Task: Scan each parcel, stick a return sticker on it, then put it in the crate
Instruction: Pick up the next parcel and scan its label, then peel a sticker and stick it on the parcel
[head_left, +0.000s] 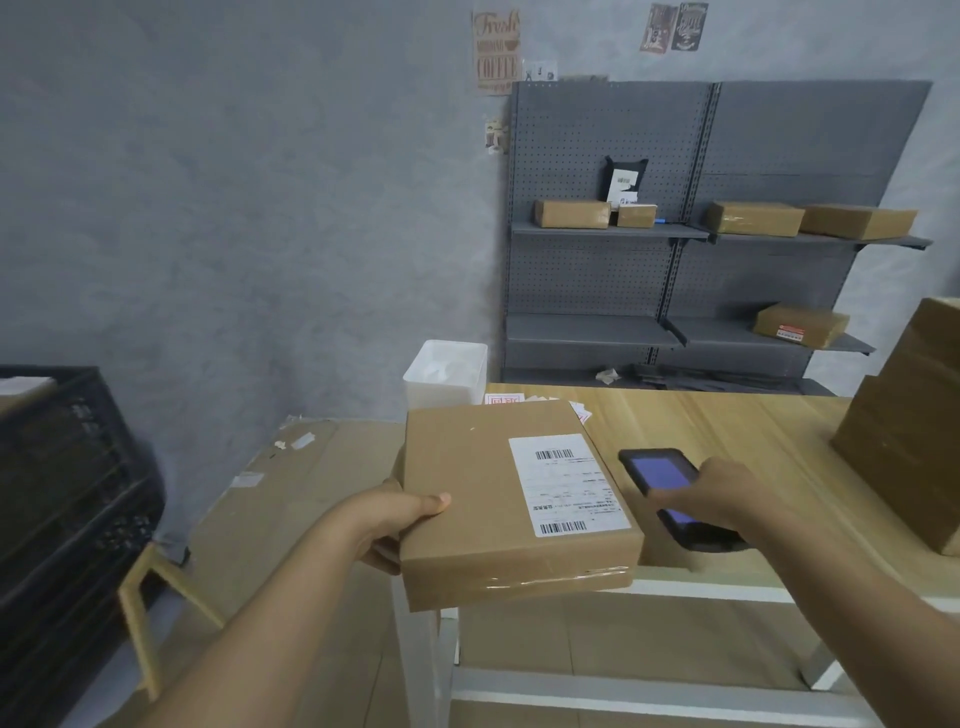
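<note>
The left hand (400, 525) grips a brown cardboard parcel (514, 504) by its left edge, thumb on the top face and fingers curled underneath. The parcel is held level over the near left corner of the table (727, 431), partly overhanging it; whether it touches the tabletop cannot be told. A white shipping label (566, 486) with two barcodes sits on the right half of the parcel's top face, and clear tape runs along the near side.

The right hand (711, 499) holds a black handheld scanner (670, 493) just right of the parcel — fingers wrapped over its body, lit screen facing up, its far end angled toward the label.

Red-and-white stickers (504, 399) lie on the table just beyond the parcel, partly hidden by it. A white plastic bin (447, 371) stands at the table's far left corner. A black crate (67, 493) stands at the left on a wooden stool (150, 613), well apart from the parcel. Stacked cardboard boxes (909, 447) occupy the right of the table. Against the far wall, a grey pegboard shelf unit (701, 234) carries several more brown parcels — their labels too small to read.
</note>
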